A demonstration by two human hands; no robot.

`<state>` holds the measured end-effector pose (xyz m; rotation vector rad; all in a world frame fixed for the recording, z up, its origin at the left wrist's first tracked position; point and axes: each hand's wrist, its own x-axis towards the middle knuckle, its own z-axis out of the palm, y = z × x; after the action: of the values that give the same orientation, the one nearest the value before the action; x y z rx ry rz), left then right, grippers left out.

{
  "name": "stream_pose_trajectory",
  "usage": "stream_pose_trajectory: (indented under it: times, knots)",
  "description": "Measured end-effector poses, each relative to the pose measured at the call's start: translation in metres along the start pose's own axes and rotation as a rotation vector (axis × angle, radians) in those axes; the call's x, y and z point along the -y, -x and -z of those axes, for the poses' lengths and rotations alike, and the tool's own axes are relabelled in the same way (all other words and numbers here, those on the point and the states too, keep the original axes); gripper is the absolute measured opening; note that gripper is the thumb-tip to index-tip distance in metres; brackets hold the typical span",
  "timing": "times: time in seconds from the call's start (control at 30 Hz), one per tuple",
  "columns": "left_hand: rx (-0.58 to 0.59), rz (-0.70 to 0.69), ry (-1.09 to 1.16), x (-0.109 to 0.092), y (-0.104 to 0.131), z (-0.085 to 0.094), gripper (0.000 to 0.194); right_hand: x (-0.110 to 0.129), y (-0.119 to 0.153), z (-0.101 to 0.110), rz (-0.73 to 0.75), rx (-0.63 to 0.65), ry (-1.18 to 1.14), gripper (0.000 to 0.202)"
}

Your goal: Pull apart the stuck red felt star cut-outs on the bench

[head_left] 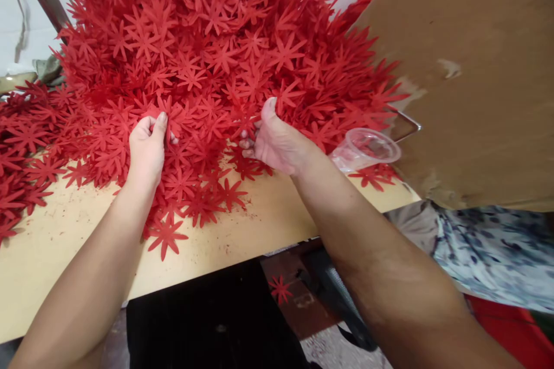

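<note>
A tall heap of red flower-shaped cutouts (pixel 208 52) with narrow petals covers the back of the table. At the heap's front, my left hand (pixel 149 139) is closed in a pinch, thumb against the fingers, on a red cutout (pixel 173 121); its edges blend with the pile. To the right, my right hand (pixel 277 141) has its thumb raised and apart from the fingers, which reach toward the heap's lower edge. No cutout shows clearly in its grasp. One loose cutout (pixel 167 236) lies at the front of the pile, below my left hand.
A clear plastic cup (pixel 372 149) lies tilted beside my right wrist. The large cardboard sheet (pixel 471 69) stands along the right side. More cutouts (pixel 26 138) spread leftward on the pale tabletop (pixel 82 230). One fallen cutout (pixel 280 288) is below the table edge. Patterned fabric (pixel 497 253) shows at right.
</note>
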<state>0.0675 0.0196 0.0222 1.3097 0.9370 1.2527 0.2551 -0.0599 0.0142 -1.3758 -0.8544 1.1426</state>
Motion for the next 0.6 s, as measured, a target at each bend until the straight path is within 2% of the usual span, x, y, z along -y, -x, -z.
stream_pose_trajectory:
  times: [0.07,0.17,0.3,0.4,0.47,0.53,0.6]
  knots:
    - [0.006,0.001,-0.018,0.000,0.000,0.000,0.036,0.000,0.003,0.001,-0.004,0.019,-0.051,0.037]
    - [0.016,-0.008,-0.052,0.000,0.000,0.000,0.037,-0.006,0.003,0.001,0.037,-0.034,-0.032,0.027]
    - [0.019,-0.016,-0.064,0.001,0.000,0.001,0.036,-0.016,-0.005,0.000,0.182,-0.146,0.075,0.030]
    - [0.041,-0.045,-0.081,0.002,0.001,0.001,0.033,-0.017,-0.008,0.000,0.218,-0.163,0.131,0.037]
    - [0.094,-0.082,-0.108,0.002,0.003,0.000,0.032,-0.015,-0.007,-0.001,0.204,-0.175,0.206,0.043]
    - [0.200,-0.140,-0.129,0.001,0.009,-0.003,0.029,-0.011,-0.003,-0.004,0.208,-0.184,0.274,0.047]
    - [0.323,-0.204,-0.134,-0.001,0.015,-0.007,0.023,-0.008,0.001,-0.010,0.237,-0.135,0.281,0.046]
